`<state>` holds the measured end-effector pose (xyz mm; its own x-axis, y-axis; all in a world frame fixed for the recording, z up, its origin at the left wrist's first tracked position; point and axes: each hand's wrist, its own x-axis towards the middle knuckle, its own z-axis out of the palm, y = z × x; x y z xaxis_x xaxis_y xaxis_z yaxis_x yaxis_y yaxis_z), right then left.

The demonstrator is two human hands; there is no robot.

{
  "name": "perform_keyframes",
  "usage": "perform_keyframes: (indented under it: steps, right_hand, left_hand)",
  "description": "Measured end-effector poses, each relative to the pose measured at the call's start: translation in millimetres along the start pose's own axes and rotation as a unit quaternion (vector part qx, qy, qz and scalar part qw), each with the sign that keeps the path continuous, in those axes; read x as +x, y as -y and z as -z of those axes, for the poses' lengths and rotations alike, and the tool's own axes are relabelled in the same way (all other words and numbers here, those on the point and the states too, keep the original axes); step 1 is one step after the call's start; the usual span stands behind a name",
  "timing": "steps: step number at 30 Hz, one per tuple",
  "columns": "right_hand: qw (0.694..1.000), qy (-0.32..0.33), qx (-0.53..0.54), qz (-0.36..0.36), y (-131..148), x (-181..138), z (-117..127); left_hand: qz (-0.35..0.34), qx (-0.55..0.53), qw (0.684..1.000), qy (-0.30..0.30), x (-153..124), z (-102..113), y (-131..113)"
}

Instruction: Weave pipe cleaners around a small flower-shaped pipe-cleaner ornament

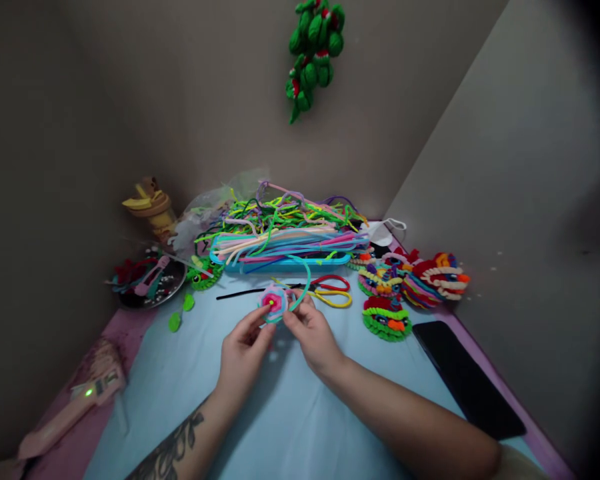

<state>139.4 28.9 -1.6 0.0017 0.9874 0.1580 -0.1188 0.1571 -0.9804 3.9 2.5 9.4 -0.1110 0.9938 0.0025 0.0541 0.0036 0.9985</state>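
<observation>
Both hands meet over the light blue table point(290, 413). My left hand point(243, 350) pinches the left edge of a small round coil of pipe cleaners point(274, 302), pink and red in the middle with a pale blue rim. My right hand point(313, 333) grips the coil's right side, where a loose teal pipe cleaner point(305, 277) arcs up and back from it. The coil is held a little above the table surface.
A heap of coloured pipe cleaners point(285, 230) lies on a blue tray behind. Finished fuzzy pieces point(413, 283) sit at right, a black phone point(467, 380) at the right edge. Red and yellow loops point(333, 292), a dark bowl point(150, 283), and a pink glue gun point(80, 397) lie left.
</observation>
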Motion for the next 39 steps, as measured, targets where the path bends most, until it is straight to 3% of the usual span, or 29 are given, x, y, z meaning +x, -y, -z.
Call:
perform_keyframes:
  steps: [5, 9, 24, 29, 33, 39]
  right_hand:
    - [0.998, 0.036, 0.048, -0.028, 0, -1, -2]
    - [0.995, 0.042, 0.071, -0.051, -2, -1, -2]
    - [0.999, -0.017, -0.003, -0.036, -3, 5, 4]
    - [0.983, -0.119, -0.122, 0.068, 0, 20, 22]
    - [0.939, -0.059, -0.287, 0.179, 12, 34, 43]
    - [0.902, -0.026, -0.351, 0.251, 21, 43, 56]
  left_hand:
    - [0.081, -0.102, 0.991, -0.035, 8, 0, -3]
    - [0.103, -0.147, 0.983, -0.035, 9, -1, -3]
    - [0.094, -0.093, 0.99, -0.052, 11, 4, -8]
    - [0.099, -0.108, 0.988, -0.055, 14, 10, -9]
    - [0.119, -0.148, 0.982, -0.008, 14, 9, -10]
    - [0.155, -0.221, 0.963, 0.021, 12, 7, -13]
